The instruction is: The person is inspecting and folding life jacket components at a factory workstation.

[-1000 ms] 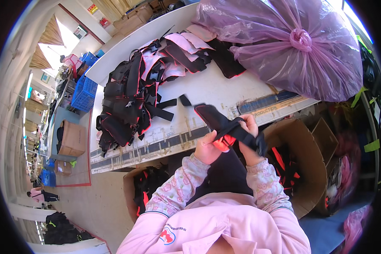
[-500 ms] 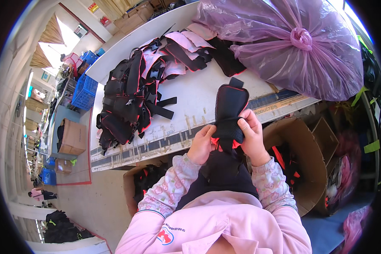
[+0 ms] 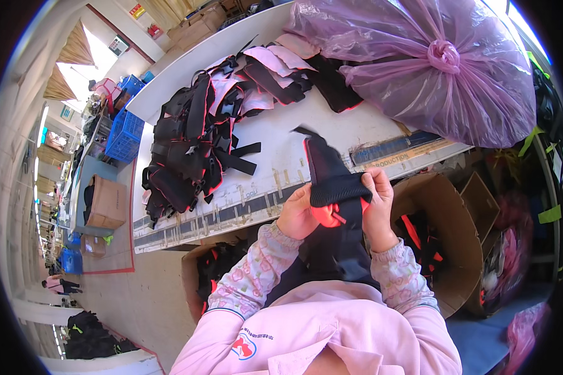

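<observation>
table edge (image 3: 231,215) disappears behind held black piece (image 3: 338,189).

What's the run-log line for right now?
left hand: holding black padded piece | right hand: holding same piece | white table: black-and-pink pile left, tied purple bag right

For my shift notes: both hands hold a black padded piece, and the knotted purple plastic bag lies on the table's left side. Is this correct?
Only the side is wrong: the head view shows the knotted purple plastic bag on the right side of the table.
</observation>
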### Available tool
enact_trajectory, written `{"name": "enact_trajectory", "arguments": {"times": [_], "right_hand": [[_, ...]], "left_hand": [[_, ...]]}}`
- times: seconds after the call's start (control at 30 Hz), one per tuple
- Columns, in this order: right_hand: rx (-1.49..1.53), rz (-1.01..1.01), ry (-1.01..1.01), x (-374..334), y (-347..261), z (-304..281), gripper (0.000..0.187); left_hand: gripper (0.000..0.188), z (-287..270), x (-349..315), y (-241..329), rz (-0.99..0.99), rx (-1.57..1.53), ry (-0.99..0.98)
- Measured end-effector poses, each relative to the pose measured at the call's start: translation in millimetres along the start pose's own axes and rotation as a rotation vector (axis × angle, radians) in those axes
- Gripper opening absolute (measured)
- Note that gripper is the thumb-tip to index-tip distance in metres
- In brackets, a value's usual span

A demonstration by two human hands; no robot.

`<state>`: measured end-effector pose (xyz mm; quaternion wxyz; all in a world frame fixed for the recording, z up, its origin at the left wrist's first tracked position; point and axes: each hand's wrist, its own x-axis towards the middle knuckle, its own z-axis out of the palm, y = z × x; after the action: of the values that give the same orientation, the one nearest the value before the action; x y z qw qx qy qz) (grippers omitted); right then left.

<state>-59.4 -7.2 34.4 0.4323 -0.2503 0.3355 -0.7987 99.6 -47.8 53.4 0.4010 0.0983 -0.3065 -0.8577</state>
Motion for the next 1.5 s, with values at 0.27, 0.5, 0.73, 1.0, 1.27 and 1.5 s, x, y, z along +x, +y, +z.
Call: {"name": "enact_trajectory", "arguments": {"times": [0.27,0.5,0.73,1.0,1.27,1.5], "right_hand": [[0.431,0.425,-0.285,3.2,-28.3,15.2,0.017],[-0.259,0.130,0.014,10.7,-7.2,5.4,0.027],[-0.016,0.546,0.003,-27.8,-13.2,24.4,0.041],[-0.812,-0.366,-0.198,-26.8,-6.9,29.6,0.057],[-1.069,-0.575,-0.375,-24.5,-17.8,22.1,0.054],[-1.138,-0.580,-0.419,-16.2,-20.3,34.6,0.050]], "left_hand": [[0.024,-25.5,7.6,19.5,0.103,0.061,-0.080],[0.022,-3.5,18.6,10.1,0.184,0.035,0.062],[0.009,-23.9,10.3,-6.3,0.488,0.941,0.252],[0.029,-14.6,11.5,28.4,-0.023,1.070,0.129],[0.024,9.7,5.8,10.5,0.088,1.308,0.258],[0.020,4.0,11.6,12.3,-0.029,0.762,0.295]]}}
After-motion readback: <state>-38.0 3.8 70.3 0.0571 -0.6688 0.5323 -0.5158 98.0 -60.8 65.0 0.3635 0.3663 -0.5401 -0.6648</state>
